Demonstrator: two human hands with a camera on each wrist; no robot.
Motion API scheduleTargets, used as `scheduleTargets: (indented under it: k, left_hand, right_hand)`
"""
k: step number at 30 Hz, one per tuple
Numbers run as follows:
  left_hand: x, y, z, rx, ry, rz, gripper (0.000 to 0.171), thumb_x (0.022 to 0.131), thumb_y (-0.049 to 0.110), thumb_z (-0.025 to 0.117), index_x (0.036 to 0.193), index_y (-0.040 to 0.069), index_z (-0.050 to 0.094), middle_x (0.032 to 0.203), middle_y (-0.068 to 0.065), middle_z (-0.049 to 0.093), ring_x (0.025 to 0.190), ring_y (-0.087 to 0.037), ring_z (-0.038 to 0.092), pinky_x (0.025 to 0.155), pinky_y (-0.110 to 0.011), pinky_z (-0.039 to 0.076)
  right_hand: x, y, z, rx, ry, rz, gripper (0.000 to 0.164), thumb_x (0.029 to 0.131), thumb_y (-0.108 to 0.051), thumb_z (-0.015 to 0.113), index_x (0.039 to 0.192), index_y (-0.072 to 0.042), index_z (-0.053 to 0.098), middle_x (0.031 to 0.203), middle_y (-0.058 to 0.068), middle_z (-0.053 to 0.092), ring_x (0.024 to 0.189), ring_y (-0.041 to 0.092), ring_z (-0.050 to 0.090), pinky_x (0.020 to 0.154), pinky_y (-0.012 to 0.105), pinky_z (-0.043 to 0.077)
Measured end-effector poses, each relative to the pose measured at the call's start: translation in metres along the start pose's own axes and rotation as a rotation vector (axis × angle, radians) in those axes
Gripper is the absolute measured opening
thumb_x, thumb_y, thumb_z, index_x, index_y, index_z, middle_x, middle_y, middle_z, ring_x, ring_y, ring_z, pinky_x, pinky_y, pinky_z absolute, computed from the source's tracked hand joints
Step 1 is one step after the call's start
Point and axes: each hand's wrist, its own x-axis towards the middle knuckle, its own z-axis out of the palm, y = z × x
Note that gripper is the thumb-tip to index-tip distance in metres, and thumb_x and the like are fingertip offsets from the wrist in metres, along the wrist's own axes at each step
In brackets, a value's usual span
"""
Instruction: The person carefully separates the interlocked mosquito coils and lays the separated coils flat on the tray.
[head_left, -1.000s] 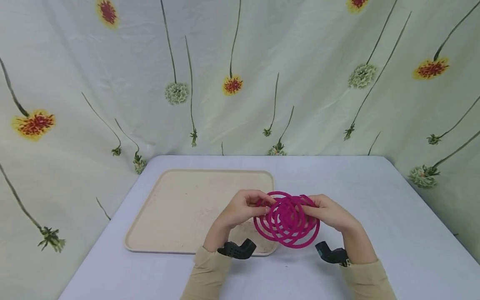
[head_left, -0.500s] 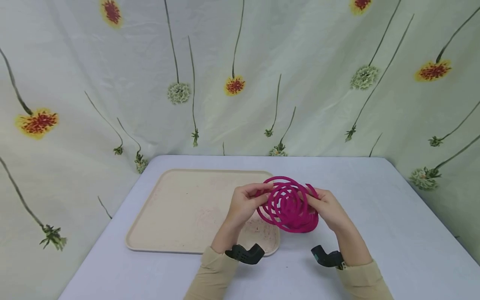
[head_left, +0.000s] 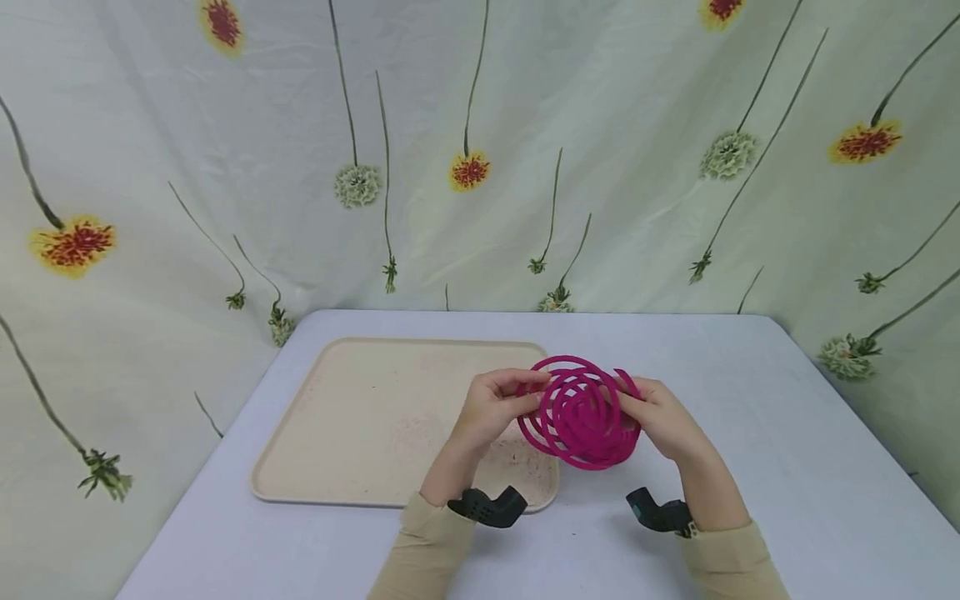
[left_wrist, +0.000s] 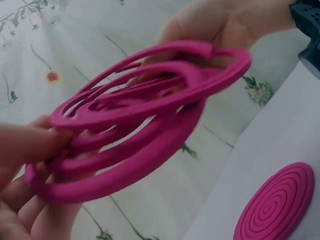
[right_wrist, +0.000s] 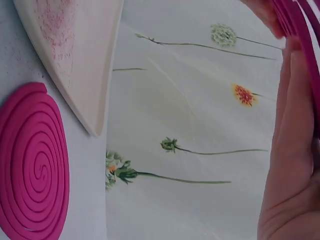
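Between both hands is a magenta mosquito coil (left_wrist: 125, 175), its rings spread apart in loose layers rather than lying flat. My left hand (head_left: 489, 408) pinches its left side between thumb and fingers. On the opposite side, my right hand (head_left: 660, 417) grips the outer rings; in the left wrist view, part of that hand is hidden behind them. A second magenta coil (right_wrist: 36, 167), flat and tightly wound, lies on the table below. In the head view the raised rings overlap that flat coil.
A shallow beige tray (head_left: 360, 417) with reddish smudges lies on the white-covered table (head_left: 750, 400), left of the flat coil. A flower-printed cloth (head_left: 615, 100) hangs behind the table. Each wrist wears a black camera (head_left: 491, 507).
Both hands have risen in the head view with the held mosquito coil, tilting it and shifting its rings. Over the last half second they have moved only slightly.
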Motion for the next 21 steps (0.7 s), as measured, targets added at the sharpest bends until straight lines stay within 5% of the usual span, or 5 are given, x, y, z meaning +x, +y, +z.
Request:
scheduleTargets:
  k: [7,21]
  left_hand:
    - [-0.001,0.0,-0.008,0.09,-0.244,-0.054,0.019,0.081,-0.005,0.065,0.099,-0.01,0.062,0.087,-0.015,0.065,0.07,-0.014,0.064,0.07,-0.033,0.057]
    - [-0.003,0.005,-0.014,0.138,-0.383,-0.031,0.02,0.081,-0.007,0.065,0.1,-0.011,0.066,0.094,-0.022,0.067,0.077,-0.017,0.068,0.073,-0.035,0.056]
  right_hand:
    - [-0.004,0.003,-0.014,-0.022,-0.286,-0.007,0.022,0.095,-0.005,0.049,0.099,0.016,0.057,0.07,0.003,0.066,0.06,0.016,0.064,0.061,0.027,0.055]
    - [-0.007,-0.001,-0.018,-0.049,-0.462,-0.035,0.019,0.095,-0.002,0.047,0.097,0.01,0.061,0.072,0.015,0.066,0.063,0.025,0.067,0.061,0.032,0.057]
